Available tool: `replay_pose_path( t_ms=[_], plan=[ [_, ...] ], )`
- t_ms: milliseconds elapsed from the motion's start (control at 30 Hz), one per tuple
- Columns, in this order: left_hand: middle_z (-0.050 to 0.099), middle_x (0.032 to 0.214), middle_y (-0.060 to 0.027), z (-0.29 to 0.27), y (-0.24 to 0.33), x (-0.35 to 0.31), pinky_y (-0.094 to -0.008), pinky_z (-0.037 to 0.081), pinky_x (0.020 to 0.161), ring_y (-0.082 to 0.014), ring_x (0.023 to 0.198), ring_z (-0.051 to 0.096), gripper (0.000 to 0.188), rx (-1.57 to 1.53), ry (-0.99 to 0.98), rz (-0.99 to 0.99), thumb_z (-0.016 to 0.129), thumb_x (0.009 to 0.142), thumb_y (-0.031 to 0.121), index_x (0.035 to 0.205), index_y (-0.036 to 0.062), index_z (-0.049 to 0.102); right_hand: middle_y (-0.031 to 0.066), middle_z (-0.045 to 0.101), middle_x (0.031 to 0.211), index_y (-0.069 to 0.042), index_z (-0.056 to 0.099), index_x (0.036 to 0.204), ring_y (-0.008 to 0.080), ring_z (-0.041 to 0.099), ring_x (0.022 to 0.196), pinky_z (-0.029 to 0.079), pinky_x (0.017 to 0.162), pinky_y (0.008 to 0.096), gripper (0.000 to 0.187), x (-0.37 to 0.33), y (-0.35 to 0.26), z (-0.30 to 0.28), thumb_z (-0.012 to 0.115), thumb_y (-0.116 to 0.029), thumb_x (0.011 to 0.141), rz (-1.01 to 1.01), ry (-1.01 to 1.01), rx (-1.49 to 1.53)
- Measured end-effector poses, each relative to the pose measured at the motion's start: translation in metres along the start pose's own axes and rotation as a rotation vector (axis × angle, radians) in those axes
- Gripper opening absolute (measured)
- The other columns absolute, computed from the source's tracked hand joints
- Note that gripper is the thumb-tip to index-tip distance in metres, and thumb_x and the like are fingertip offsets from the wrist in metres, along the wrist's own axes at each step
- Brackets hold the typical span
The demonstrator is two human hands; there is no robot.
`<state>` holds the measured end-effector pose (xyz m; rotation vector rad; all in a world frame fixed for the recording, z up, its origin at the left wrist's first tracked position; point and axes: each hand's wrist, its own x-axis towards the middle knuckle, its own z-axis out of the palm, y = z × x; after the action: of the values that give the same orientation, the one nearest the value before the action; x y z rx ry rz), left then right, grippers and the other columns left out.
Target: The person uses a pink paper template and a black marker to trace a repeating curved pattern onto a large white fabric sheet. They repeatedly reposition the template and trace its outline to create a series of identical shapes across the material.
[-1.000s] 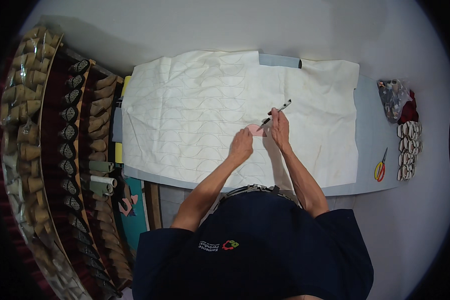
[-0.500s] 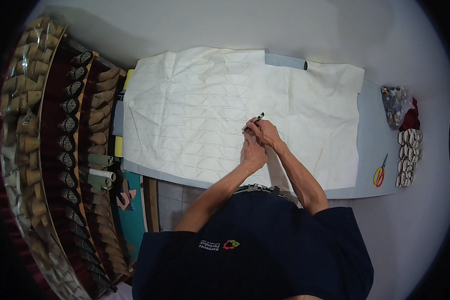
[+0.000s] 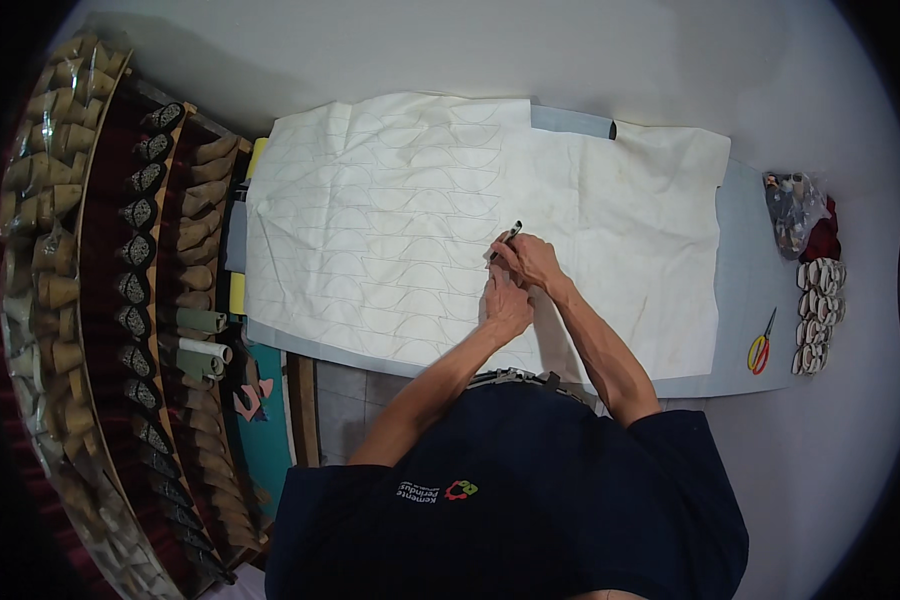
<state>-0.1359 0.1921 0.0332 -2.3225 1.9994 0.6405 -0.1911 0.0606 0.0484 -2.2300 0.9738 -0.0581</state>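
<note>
A large white sheet point(image 3: 625, 250), cloth or leather, covers most of the table. Rows of curved outlines are drawn over its left and middle part. In my right hand point(image 3: 532, 262) a dark pen point(image 3: 513, 233) is pinched, its lower end near the sheet at the right edge of the outlines. Just below, my left hand point(image 3: 508, 305) lies on the sheet with fingers stretched forward, their tips close to the right hand. Whether a template lies beneath those fingertips cannot be made out.
Scissors point(image 3: 760, 352) with red and yellow handles lie at the right, beside a stack of white pieces point(image 3: 812, 315) and a clear bag point(image 3: 795, 212). Shelves at the left hold shoe lasts point(image 3: 205, 190) and dark patterned shoe parts point(image 3: 140, 212). A grey-blue cover point(image 3: 745, 260) shows under the sheet.
The pen's upper end has tipped slightly left and away from me in my right hand. My left hand has stayed in nearly the same place.
</note>
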Motion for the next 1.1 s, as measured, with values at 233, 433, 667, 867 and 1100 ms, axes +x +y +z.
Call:
replay_pose_path(
  t_ms=[233,433,667,867,1100],
  plan=[
    [0.052,0.150,-0.0173,0.004,-0.020,0.004,-0.0545,0.041,0.107,-0.0472,0.134,0.043,0.046,0.046,0.122,0.103,0.066,0.093,0.030,0.132,0.0067,0.070,0.0095,0.076,0.098,-0.012,0.079,0.107,0.0343,0.072,0.085,0.057,0.071,0.0429,0.035,-0.026,0.011,-0.019,0.059,-0.041,0.106,-0.107,0.257,0.112],
    [0.051,0.150,-0.0123,-0.015,-0.034,0.012,-0.0480,0.047,0.107,-0.0395,0.126,0.051,0.055,-0.071,0.133,0.189,0.068,0.082,0.009,0.136,0.0155,0.067,0.0061,0.072,0.100,-0.014,0.078,0.109,0.0295,0.071,0.091,0.057,0.074,0.0411,0.022,-0.085,0.024,-0.004,0.066,-0.031,0.103,-0.010,0.455,0.117],
    [0.059,0.134,-0.0113,-0.033,-0.077,0.072,-0.0477,0.055,0.099,-0.0387,0.109,0.062,0.054,-0.249,-0.251,0.309,0.062,0.086,0.007,0.135,0.0234,0.074,0.0079,0.076,0.094,-0.009,0.079,0.109,0.0250,0.071,0.083,0.056,0.073,0.0375,0.026,-0.121,0.007,-0.008,0.068,-0.033,0.103,0.220,0.365,0.207],
    [0.080,0.093,-0.0178,-0.046,-0.088,0.135,-0.0414,0.058,0.071,-0.0246,0.076,0.072,0.033,-0.349,-0.660,0.352,0.057,0.091,0.016,0.109,0.0117,0.085,0.0068,0.075,0.101,-0.002,0.075,0.121,0.0158,0.063,0.090,0.050,0.079,0.0343,0.032,-0.080,0.011,0.033,0.066,-0.029,0.108,0.091,0.201,0.746],
    [0.072,0.074,-0.0090,-0.043,-0.090,0.137,-0.0383,0.047,0.058,-0.0189,0.059,0.054,0.041,-0.436,-0.662,0.206,0.055,0.085,0.009,0.115,0.0121,0.084,0.0120,0.068,0.093,-0.006,0.075,0.113,0.0245,0.057,0.079,0.048,0.076,0.0369,0.029,-0.065,-0.005,0.028,0.064,-0.032,0.108,0.003,0.201,0.608]
  ],
)
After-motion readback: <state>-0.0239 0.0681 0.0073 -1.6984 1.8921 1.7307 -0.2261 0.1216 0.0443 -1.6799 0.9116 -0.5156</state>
